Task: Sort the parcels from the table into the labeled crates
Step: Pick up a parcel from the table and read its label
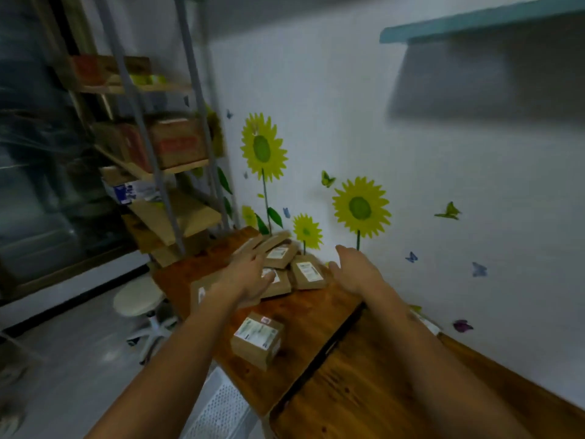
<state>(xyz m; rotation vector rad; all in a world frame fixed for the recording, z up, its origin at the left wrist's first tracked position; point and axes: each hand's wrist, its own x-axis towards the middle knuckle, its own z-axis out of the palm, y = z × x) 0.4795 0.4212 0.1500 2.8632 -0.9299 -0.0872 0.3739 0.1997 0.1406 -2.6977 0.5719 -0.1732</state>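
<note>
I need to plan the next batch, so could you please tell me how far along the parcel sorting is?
Nothing shows as sorted: no labeled crate is clearly in view. Neither hand holds a parcel; the left hand and the right hand both reach, fingers open, toward the pile of parcels at the table's far end. That pile and the single box nearer the camera are left.
</note>
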